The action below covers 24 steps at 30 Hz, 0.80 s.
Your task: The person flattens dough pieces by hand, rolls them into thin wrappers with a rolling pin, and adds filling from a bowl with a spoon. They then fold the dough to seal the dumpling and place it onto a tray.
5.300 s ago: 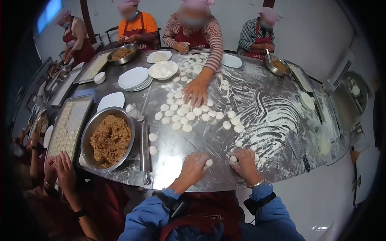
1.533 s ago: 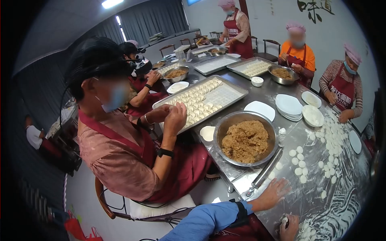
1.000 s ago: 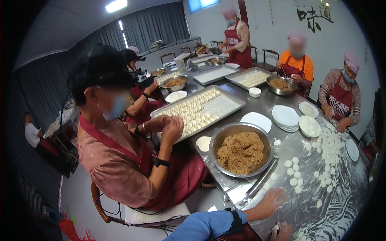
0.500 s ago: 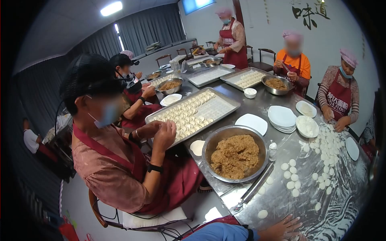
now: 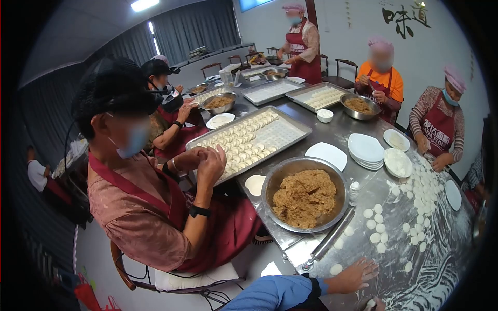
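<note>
My left hand (image 5: pixel 354 276), in a blue sleeve with a dark band at the wrist, reaches over the floured metal table with its fingers stretched out. It holds nothing. Beside its wrist lies a round dough wrapper (image 5: pixel 336 269). Only a bit of my right hand (image 5: pixel 380 305) shows at the bottom edge, next to a small pale piece (image 5: pixel 370 304) that may be dough; its grip is cut off. Beyond my left hand lie a metal rod-like tool (image 5: pixel 332 236) and a steel bowl (image 5: pixel 268 199) of brown filling (image 5: pixel 305 197).
Dough rounds (image 5: pixel 377 225) lie on the floured table (image 5: pixel 386 274), with more in a pile (image 5: pixel 423 189). White plates (image 5: pixel 365 147) are stacked farther back. A co-worker (image 5: pixel 140 217) sits left, hands by a tray of dumplings (image 5: pixel 293 136). Other people work around the table.
My left hand has moved up and slightly left over the table. Part of my right hand and the small pale piece have come into view. The camera view has shifted slightly.
</note>
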Motion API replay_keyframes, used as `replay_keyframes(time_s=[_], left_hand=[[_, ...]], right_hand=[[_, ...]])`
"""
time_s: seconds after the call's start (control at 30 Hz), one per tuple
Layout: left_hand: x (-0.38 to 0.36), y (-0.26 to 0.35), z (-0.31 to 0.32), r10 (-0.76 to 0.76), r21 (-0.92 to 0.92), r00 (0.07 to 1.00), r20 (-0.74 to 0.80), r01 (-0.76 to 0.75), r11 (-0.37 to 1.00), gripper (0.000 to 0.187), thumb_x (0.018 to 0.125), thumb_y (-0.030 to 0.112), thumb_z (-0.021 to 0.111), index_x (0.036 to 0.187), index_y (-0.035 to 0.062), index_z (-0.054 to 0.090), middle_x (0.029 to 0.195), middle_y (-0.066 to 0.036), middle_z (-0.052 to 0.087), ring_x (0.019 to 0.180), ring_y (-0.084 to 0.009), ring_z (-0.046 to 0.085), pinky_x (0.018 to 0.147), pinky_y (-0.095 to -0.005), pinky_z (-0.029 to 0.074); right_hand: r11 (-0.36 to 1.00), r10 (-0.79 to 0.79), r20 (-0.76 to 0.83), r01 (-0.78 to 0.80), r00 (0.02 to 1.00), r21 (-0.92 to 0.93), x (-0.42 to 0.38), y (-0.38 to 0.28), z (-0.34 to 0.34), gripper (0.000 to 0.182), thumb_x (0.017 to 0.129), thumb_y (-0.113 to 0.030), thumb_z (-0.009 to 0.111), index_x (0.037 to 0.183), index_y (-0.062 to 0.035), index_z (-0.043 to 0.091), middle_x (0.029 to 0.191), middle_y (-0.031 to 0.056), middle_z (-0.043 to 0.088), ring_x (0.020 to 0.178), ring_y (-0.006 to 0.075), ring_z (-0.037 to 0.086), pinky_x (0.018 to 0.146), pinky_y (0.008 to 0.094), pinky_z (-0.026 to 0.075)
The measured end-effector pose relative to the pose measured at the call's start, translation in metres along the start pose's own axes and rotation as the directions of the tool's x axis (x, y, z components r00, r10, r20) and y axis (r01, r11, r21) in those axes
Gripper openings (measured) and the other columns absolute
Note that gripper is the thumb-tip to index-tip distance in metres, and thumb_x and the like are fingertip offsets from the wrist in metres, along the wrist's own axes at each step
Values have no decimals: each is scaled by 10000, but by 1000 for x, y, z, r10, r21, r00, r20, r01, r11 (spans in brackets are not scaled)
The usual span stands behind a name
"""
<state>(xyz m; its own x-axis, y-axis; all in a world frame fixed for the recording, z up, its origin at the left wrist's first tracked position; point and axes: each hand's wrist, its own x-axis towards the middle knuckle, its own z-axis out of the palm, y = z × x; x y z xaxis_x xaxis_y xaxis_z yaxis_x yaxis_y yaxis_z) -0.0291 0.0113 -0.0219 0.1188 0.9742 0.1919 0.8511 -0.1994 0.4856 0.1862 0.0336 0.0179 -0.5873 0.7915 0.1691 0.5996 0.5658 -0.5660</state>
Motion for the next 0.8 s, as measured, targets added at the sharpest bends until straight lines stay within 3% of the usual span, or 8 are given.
replay_keyframes(time_s=[0.13,0.17,0.47,0.6,0.7,0.8], left_hand=[[-3,0,1,-23,-36,998,-60,21,999,512,918,319,459,1330,23,389,1431,-177,287,1333,-327,252,1109,-495,150],[-3,1,-1,-27,-51,998,-54,24,998,503,918,311,457,1322,16,396,1420,-181,304,1328,-328,262,1107,-499,151],[-5,2,3,-10,-30,991,-130,6,1000,470,904,282,481,1277,0,435,1376,-189,364,1295,-331,315,1095,-508,175],[-5,2,2,-13,-32,989,-146,8,999,468,892,277,504,1266,3,446,1362,-190,380,1278,-335,335,1091,-506,185],[-4,4,-5,-31,-46,998,-56,29,999,510,880,279,526,1308,27,409,1392,-186,342,1312,-333,286,1100,-507,164],[-4,15,-15,-51,3,990,-132,51,999,591,860,289,550,1369,72,341,1454,-175,241,1364,-324,188,1110,-521,115]], right_hand=[[996,-87,62,87,994,-6,3,-11,14,364,830,-194,594,1104,44,568,1095,233,571,1059,380,514,934,430,396],[998,-34,75,31,997,49,3,-13,16,390,809,-200,615,1117,35,565,1091,231,575,1050,379,523,926,433,402],[998,-42,43,44,998,-51,2,-17,26,317,819,-213,601,1045,9,586,944,212,578,889,381,533,802,444,420],[992,-34,53,40,998,-117,1,-21,26,326,827,-213,590,1066,8,580,981,212,578,927,377,527,833,434,417],[993,-65,-5,64,998,-102,-4,-27,17,342,834,-213,578,1098,3,572,1015,209,575,978,376,513,884,439,394],[989,-40,-157,17,987,-148,-13,-2,0,398,839,-232,571,1165,-5,554,1111,212,565,1070,379,488,952,442,360]])
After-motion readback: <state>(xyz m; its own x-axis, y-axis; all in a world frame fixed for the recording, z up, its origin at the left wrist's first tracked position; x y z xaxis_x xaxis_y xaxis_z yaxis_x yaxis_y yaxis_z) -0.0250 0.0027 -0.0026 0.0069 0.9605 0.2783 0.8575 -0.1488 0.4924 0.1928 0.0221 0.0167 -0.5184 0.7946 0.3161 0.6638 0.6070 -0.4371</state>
